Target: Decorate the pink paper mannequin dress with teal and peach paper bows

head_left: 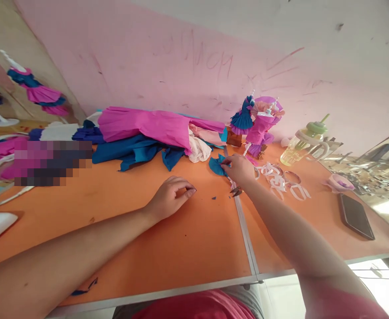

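My right hand (240,170) is at the middle of the orange table, its thumb and fingers closed on a small blue fabric piece (217,165). Just below that hand lies what looks like a small cutting tool (236,192) with dark blades, partly covered by the hand. To the left, my left hand (170,198) hovers low over or rests on the table, I cannot tell which. Its thumb and forefinger meet at the tips; anything pinched there is too small to make out. Small dark blue scraps (214,198) lie between the hands.
Magenta cloth (144,126) and blue cloth (128,153) are heaped along the wall. Small dressed forms (242,116) stand behind my right hand. White strip loops (277,181), a drink bottle (305,142) and a phone (356,215) occupy the right side. A metal seam (245,230) splits the table.
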Tool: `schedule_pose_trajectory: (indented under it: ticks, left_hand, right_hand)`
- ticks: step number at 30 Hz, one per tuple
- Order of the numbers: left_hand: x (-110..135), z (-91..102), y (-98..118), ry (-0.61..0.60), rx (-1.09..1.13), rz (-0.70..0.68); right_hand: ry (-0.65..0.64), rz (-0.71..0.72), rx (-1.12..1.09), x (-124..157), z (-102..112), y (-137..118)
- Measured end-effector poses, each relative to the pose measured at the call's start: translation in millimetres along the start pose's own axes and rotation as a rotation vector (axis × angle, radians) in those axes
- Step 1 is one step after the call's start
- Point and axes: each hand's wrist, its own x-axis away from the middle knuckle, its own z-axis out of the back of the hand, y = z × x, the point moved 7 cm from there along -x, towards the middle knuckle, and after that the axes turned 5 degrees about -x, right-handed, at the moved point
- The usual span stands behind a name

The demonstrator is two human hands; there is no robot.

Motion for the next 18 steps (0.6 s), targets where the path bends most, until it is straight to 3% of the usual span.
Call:
schedule_pose_trajectory:
  ticks: [6, 11, 14, 18]
  left_hand:
    - [-2, -3.4, 0, -0.059, -0.072, -0.051]
    - [-2, -5.2, 6, -0.099, -0.121, -0.083]
    - [-3, -8.2, 4, -0.118, -0.147, -0.089]
    - [0, -13.6, -4, -0.102, -0.239, -0.067]
  right_hand:
    - [-0.036, -0.043, -0.038, -18, -15, 11]
    - [-0.019, -0.049, -0.108, 5, 3, 14]
    - [-0.004, 0.074, -0.211, 64, 27, 10]
    - [0.169, 0.261, -0.245, 199, 47, 25]
